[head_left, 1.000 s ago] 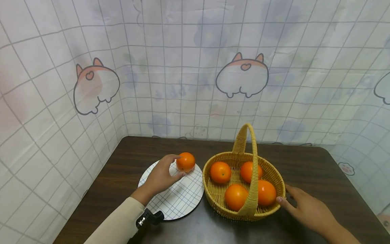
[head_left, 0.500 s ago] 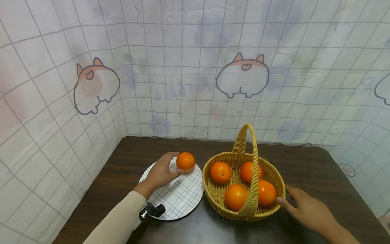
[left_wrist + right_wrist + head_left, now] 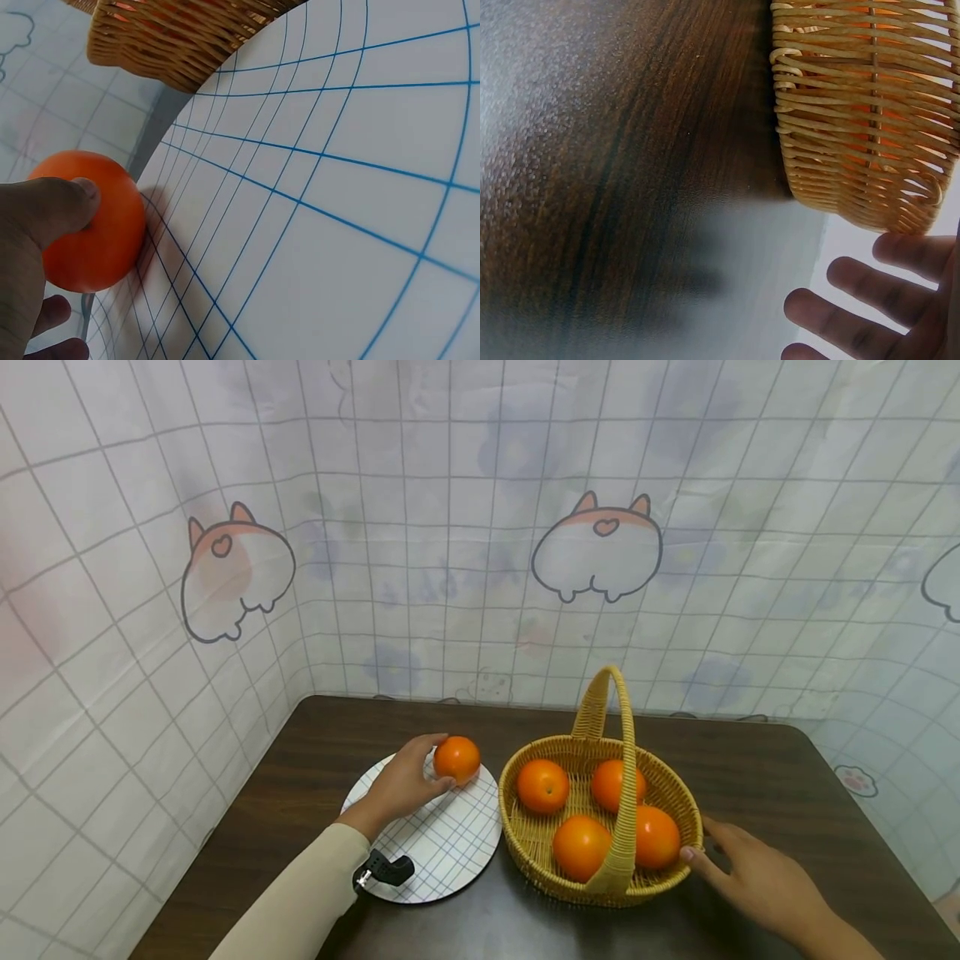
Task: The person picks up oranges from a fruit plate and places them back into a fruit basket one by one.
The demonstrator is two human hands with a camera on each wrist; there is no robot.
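In the head view, my left hand (image 3: 408, 781) has thumb and index finger at the left side of a glossy orange (image 3: 457, 761). This orange sits near the far edge of a round white plate (image 3: 450, 852) with blue grid lines. The left wrist view shows my thumb (image 3: 71, 202) lying on the orange (image 3: 112, 247); the index finger is hidden. At the right side of a woven basket (image 3: 536, 860), my right hand (image 3: 765, 877) has its thumb by the rim. Its fingers (image 3: 855, 326) are straight and spread in the right wrist view. Several oranges (image 3: 582, 847) lie inside the basket.
A tall handle (image 3: 627, 760) arches over the basket, which stands close to the plate's right edge. Everything rests on a dark wooden table (image 3: 738, 760). A white grid-patterned cloth (image 3: 420, 527) hangs behind the table and along its sides.
My left hand drew back slightly from the orange, then moved right to it again. The orange stays in place on the plate. My right hand and the basket have not visibly moved.
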